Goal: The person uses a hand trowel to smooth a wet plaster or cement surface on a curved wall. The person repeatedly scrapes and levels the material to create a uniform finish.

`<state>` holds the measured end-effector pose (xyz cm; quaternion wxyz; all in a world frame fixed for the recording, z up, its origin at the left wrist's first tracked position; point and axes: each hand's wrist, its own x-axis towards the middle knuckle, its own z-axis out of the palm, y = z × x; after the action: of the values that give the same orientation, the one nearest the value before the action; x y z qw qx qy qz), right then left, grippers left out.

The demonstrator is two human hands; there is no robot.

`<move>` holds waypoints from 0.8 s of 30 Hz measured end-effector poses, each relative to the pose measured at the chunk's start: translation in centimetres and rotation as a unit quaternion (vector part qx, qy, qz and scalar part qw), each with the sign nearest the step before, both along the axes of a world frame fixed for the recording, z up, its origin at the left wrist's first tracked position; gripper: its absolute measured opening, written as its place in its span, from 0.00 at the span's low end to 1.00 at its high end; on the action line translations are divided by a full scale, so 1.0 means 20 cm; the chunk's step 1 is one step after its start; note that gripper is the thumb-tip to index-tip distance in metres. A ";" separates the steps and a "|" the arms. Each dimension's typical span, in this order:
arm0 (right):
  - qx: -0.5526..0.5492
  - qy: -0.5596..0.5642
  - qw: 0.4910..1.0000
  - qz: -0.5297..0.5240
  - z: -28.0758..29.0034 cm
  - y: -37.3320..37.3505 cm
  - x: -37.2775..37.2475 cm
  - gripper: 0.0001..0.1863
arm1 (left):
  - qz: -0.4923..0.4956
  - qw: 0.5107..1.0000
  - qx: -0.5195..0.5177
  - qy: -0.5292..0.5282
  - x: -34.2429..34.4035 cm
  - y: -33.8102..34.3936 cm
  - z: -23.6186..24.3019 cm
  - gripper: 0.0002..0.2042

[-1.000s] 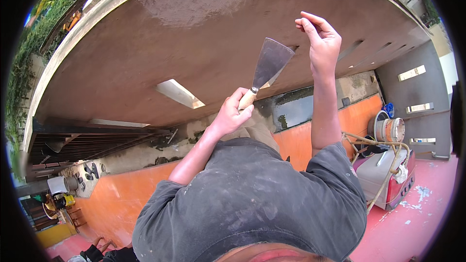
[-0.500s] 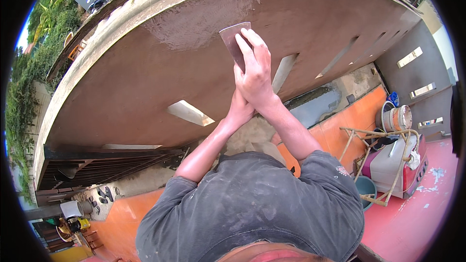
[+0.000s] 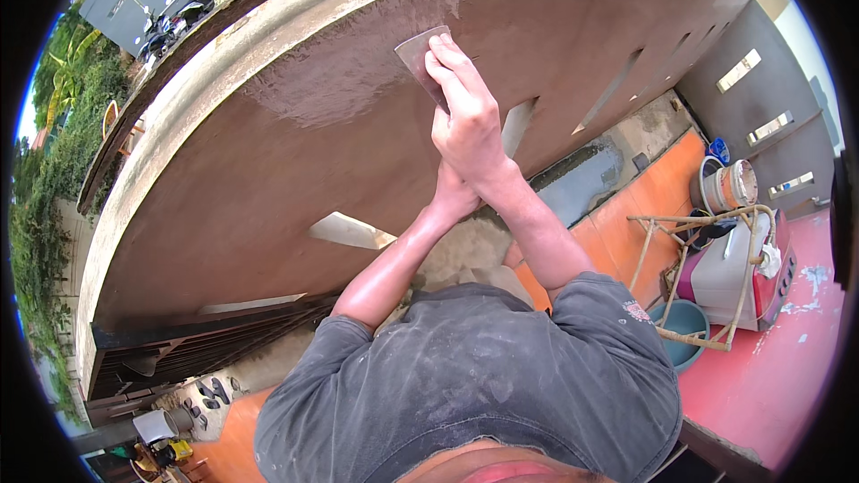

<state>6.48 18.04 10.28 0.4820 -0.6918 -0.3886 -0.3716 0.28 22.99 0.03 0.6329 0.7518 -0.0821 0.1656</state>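
A metal scraper (image 3: 414, 53) is held against the brown plastered wall (image 3: 215, 197), at the lower right edge of a rougher, lighter patch (image 3: 313, 72). My right hand (image 3: 470, 116) is closed over the scraper, its fingertips pressed on the blade. My left hand (image 3: 455, 190) is underneath at the handle end, its fingers mostly hidden behind the right hand; the handle itself is hidden.
Below the wall are a wet strip (image 3: 582, 179) and orange tiles (image 3: 617, 215). At the right stand a tubular frame (image 3: 725, 331), a washing machine (image 3: 720, 277), buckets (image 3: 729, 185) and a teal basin (image 3: 677, 347). Sandals (image 3: 215, 394) lie lower left.
My right hand came from empty at the upper right onto the scraper blade; my left hand went beneath it. Since half a second ago both hands and scraper shifted slightly up and left.
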 end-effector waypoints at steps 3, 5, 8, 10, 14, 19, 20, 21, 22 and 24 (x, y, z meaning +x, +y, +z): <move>0.011 -0.008 1.000 -0.007 0.00 0.01 0.01 0.22 | -0.002 1.000 0.017 -0.010 0.04 0.02 -0.03 0.26; 0.016 -0.008 1.000 -0.009 0.01 0.02 0.02 0.23 | -0.003 1.000 -0.005 -0.007 0.06 0.03 -0.05 0.26; 0.024 0.001 1.000 -0.014 0.01 0.02 0.03 0.23 | -0.037 0.999 -0.018 -0.015 0.07 0.03 -0.05 0.26; 0.029 -0.001 1.000 -0.007 0.02 0.02 0.03 0.24 | -0.021 1.000 -0.005 -0.016 0.06 0.04 -0.04 0.26; 0.034 0.031 0.999 -0.007 0.01 0.02 0.04 0.25 | -0.018 0.999 -0.004 -0.036 0.04 0.04 -0.01 0.25; 0.041 -0.008 0.999 -0.008 0.04 0.02 0.05 0.24 | 0.019 0.999 -0.009 -0.048 0.06 0.02 0.04 0.22; 0.058 -0.049 0.997 -0.003 0.06 0.03 0.05 0.24 | 0.009 0.997 0.015 -0.071 0.07 0.02 0.06 0.22; 0.049 -0.021 0.999 -0.010 0.07 0.03 0.06 0.24 | 0.003 0.999 -0.010 -0.042 0.08 0.04 0.08 0.23; 0.052 -0.020 0.998 -0.014 0.09 0.03 0.07 0.24 | -0.032 0.999 -0.006 -0.012 0.10 0.05 0.10 0.24; 0.035 0.006 0.999 -0.023 0.10 0.03 0.08 0.23 | -0.054 0.997 -0.022 0.040 0.10 0.04 0.12 0.25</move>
<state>8.00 18.62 12.35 0.4993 -0.6858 -0.3564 -0.3917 2.30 23.80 2.50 0.6601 0.7383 -0.0936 0.1024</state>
